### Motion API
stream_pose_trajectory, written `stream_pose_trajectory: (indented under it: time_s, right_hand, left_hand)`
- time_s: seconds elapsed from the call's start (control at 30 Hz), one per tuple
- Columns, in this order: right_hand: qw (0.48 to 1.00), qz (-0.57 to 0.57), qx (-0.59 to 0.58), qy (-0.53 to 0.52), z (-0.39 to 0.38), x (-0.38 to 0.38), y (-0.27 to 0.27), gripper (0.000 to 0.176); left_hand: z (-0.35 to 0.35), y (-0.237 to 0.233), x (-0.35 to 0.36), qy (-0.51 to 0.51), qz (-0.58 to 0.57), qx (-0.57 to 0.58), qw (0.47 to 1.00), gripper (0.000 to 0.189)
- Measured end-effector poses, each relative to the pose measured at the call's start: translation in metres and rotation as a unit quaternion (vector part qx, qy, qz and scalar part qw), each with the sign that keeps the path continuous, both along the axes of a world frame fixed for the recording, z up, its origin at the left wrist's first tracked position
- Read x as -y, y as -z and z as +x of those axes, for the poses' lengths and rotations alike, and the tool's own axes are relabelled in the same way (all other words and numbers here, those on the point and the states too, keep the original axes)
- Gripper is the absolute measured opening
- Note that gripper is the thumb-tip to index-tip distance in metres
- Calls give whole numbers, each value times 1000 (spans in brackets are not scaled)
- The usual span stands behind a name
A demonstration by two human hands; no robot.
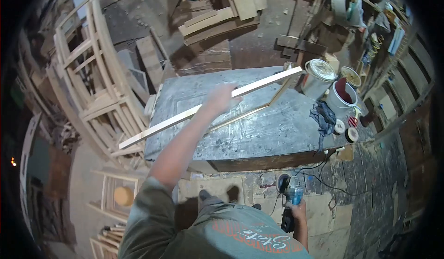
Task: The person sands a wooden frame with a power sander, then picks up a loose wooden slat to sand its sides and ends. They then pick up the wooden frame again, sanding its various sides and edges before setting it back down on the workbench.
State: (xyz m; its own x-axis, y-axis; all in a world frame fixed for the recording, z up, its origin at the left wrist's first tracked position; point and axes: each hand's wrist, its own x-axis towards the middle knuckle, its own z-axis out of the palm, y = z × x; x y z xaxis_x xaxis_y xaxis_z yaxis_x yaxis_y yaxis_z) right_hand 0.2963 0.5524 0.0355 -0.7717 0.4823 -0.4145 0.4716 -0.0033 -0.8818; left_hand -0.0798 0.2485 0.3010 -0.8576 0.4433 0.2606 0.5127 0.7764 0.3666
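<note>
L hand (221,98) hovering over strip (175,120) on bench (268,129), blurred, grip can't tell; R hand (296,210) clutching grinder (291,195) low, clear of strip.

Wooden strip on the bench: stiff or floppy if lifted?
Probably light: the wooden strip is thin for its length. Likely to flex and seesaw, since one end overhangs the workbench and the left hand sits near mid-length. The right hand grips an angle grinder, so no second support.

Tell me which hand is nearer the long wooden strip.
Left. The left hand is on the strip; the right hand grips an angle grinder down below the table.
</note>
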Motion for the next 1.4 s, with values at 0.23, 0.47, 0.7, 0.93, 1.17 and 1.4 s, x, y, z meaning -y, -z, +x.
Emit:
stream_pose_trajectory:
  time_s: [0.23,0.47,0.7,0.93,1.17,1.4]
  right_hand:
    - [998,-59,13,29,1,-18,-8,53]
    - [997,-44,-24,57,-9,-31,-5,51]
    - [997,-46,-46,43,-20,-40,-10,54]
    - [996,-52,-54,48,-23,-35,-15,53]
    - [997,-15,-53,56,-20,-32,-9,48]
    - [998,-44,-38,7,-26,-31,-24,46]
  left_hand:
    - [-43,-33,2,0,-23,42,999,65]
    - [-69,-145,83,-237,275,61,930,46]
    - [-84,-194,150,-33,716,191,670,39]
    - [-66,-128,108,-53,764,111,633,55]
    - [-69,39,170,-166,856,83,482,53]
    - [3,14,192,-273,563,276,729,53]
